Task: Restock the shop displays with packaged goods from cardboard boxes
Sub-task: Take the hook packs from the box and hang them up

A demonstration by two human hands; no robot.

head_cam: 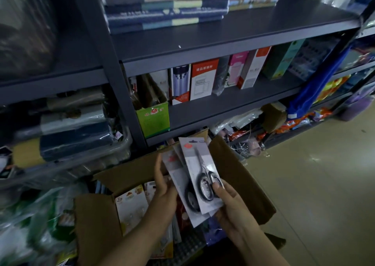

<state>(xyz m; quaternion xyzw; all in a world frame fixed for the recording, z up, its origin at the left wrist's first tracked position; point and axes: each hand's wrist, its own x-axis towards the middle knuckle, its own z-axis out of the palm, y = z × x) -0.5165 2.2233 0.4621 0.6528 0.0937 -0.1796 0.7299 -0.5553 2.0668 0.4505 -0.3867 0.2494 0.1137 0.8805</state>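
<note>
Both hands hold a small fan of carded scissors packs (199, 170) above an open cardboard box (97, 225). My right hand (229, 207) grips the front pack at its lower end, thumb over the black scissor handles. My left hand (165, 186) holds the left edge of the packs behind, fingers behind the cards and thumb in front. Inside the box lie more carded packages (132, 207) and other wrapped goods. The dark metal shelf unit (223, 107) stands straight ahead.
The middle shelf carries boxed flasks (203, 81) and a green carton (153, 117). Folded towels (166, 4) sit on the top shelf. Clear bins of wrapped textiles (75, 129) fill the left bay. Loose packets (243, 131) crowd the bottom shelf; beige floor (314, 184) lies to the right.
</note>
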